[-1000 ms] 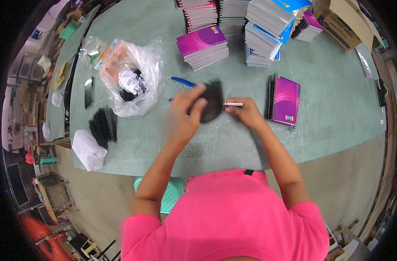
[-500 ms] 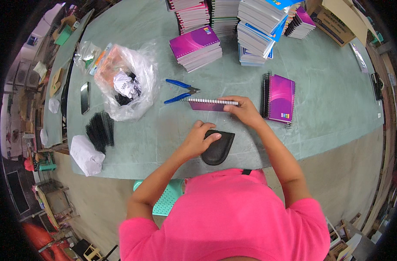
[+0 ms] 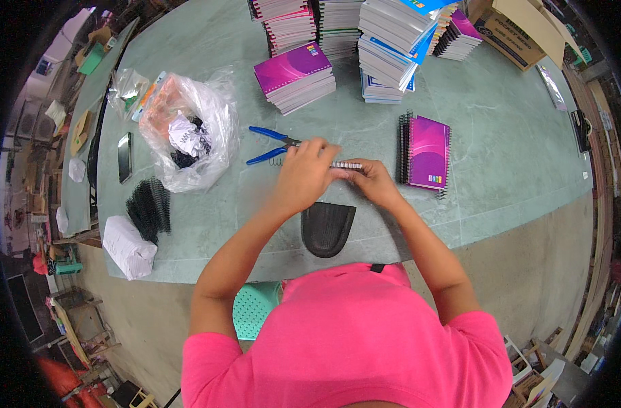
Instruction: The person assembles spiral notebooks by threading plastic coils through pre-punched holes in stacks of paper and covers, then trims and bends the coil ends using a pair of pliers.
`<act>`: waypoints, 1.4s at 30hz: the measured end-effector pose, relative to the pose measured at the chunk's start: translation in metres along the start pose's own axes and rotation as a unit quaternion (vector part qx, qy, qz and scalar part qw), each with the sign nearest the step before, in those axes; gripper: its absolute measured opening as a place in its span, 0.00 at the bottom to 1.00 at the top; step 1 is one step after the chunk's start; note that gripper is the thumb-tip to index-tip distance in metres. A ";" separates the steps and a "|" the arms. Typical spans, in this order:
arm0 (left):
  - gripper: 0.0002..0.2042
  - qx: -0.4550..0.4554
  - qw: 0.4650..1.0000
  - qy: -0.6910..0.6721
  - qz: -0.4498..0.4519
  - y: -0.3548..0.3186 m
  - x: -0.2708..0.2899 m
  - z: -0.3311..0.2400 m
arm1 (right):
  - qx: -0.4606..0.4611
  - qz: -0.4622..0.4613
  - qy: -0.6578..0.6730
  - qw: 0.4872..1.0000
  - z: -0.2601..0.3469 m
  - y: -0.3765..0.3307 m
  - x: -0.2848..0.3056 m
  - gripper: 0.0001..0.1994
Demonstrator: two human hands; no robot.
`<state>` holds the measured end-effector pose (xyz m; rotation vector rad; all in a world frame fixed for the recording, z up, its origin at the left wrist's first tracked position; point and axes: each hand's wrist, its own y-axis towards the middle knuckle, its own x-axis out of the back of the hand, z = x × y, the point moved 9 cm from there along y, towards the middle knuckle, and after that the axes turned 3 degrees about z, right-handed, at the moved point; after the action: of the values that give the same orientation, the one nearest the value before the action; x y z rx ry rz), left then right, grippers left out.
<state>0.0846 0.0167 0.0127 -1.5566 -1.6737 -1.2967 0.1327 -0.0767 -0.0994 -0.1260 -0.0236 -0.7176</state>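
Note:
A small spiral notebook [image 3: 348, 165] stands on edge above the table, its white coil-bound edge upward. My right hand [image 3: 375, 182] is closed on its right end. My left hand [image 3: 305, 178] has its fingers curled over the left part of the notebook and hides most of it. A bit of wire coil shows left of that hand, by blue-handled cutting pliers [image 3: 269, 158] lying spread. Nearer to me lies a black rounded pad [image 3: 326, 231] with nothing on it. On the right are purple spiral notebooks [image 3: 428, 153] with black coils.
A stack of purple-covered page blocks [image 3: 295, 78] stands at the back, beside taller stacks [image 3: 392, 47] and a cardboard box [image 3: 511, 32]. To the left are a plastic bag [image 3: 222, 129], a phone [image 3: 125, 158], loose black coils [image 3: 149, 207] and a white paper bundle [image 3: 129, 247].
My left hand has left the black pad and moved up onto the notebook. The right hand still grips the notebook's right end. The whole view has shifted slightly.

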 end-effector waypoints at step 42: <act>0.19 -0.183 0.980 -0.075 0.027 0.052 -0.118 -0.124 | -0.039 -0.392 -0.057 0.917 0.006 -0.106 0.185 0.18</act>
<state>0.1299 -0.1529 -0.0221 -1.9407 -1.5277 -1.5586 0.2028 -0.2761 -0.0705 -0.2395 -0.1638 -1.5174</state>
